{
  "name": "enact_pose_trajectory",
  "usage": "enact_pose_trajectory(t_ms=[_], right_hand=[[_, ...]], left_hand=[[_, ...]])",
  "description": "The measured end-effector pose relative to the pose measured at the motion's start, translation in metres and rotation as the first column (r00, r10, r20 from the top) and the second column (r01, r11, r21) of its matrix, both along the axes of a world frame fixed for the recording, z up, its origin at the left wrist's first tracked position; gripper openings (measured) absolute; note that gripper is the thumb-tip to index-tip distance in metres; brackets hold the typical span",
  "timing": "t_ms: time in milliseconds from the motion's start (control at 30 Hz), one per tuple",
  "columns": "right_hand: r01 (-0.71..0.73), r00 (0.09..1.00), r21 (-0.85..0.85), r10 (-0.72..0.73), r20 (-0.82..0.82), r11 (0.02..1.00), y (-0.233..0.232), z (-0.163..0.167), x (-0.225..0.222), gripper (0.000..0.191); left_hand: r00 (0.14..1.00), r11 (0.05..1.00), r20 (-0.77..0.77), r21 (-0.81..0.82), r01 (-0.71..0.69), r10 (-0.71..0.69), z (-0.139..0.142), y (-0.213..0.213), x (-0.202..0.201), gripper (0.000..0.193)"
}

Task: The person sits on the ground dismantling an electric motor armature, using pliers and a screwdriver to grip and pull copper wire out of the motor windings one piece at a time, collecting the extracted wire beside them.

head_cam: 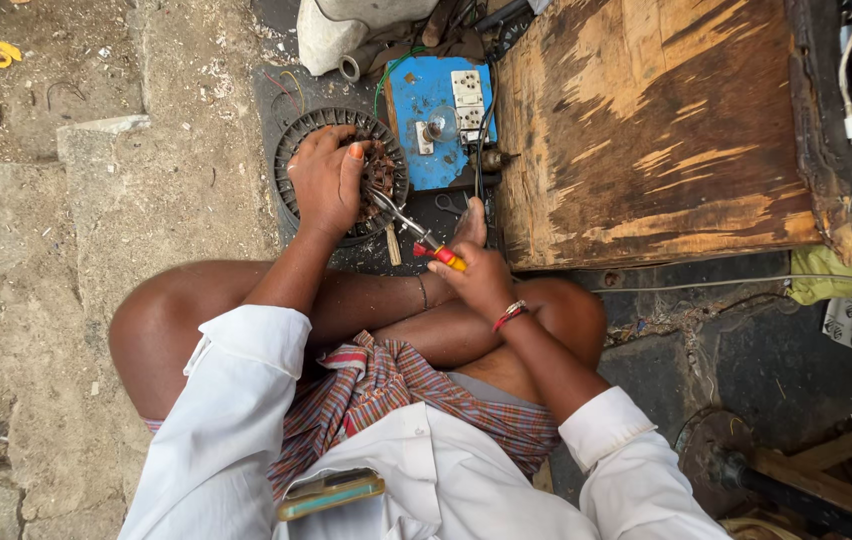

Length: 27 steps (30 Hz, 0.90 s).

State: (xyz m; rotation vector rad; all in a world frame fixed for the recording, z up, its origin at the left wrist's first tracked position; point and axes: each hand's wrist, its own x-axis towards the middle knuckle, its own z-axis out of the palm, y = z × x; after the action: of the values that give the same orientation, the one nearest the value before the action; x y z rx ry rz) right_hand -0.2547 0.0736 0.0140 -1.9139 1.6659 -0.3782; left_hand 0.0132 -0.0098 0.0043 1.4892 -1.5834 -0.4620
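Note:
A round dark motor stator (298,140) with copper windings lies on the ground in front of my crossed legs. My left hand (326,180) rests on top of it, fingers pressing down on the windings. My right hand (474,275) grips pliers (416,232) with red and yellow handles. The metal jaws of the pliers reach into the windings just right of my left hand.
A blue switchboard (438,120) with white sockets lies behind the stator. A worn wooden board (646,130) fills the right side. A white sack (346,35) lies at the back. Bare stone ground (66,200) spreads left. Cables and a phone in my shirt pocket (331,492) are visible.

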Motion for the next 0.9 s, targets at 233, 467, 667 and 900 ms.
enact_pose_trajectory(t_ms=[233, 467, 667, 900], right_hand=[[0.034, 0.998, -0.076, -0.03, 0.054, 0.996, 0.004, -0.003, 0.01, 0.04], [-0.061, 0.997, -0.184, 0.052, -0.052, 0.981, 0.001, 0.009, 0.007, 0.037], [0.057, 0.966, 0.328, -0.135, 0.221, 0.943, -0.011, 0.01, 0.001, 0.035], [0.08, 0.979, 0.11, -0.057, -0.196, 0.991, -0.004, 0.036, 0.014, 0.056]], left_hand=[[1.0, 1.0, -0.018, -0.004, 0.023, -0.023, 0.003, -0.005, 0.001, 0.063], [0.999, 0.999, -0.035, -0.037, 0.002, -0.003, 0.007, -0.006, 0.003, 0.062], [0.999, 0.998, -0.052, -0.053, -0.016, 0.014, 0.007, -0.006, 0.001, 0.057], [0.999, 0.999, -0.034, -0.03, -0.037, 0.036, 0.013, -0.003, -0.002, 0.054]])
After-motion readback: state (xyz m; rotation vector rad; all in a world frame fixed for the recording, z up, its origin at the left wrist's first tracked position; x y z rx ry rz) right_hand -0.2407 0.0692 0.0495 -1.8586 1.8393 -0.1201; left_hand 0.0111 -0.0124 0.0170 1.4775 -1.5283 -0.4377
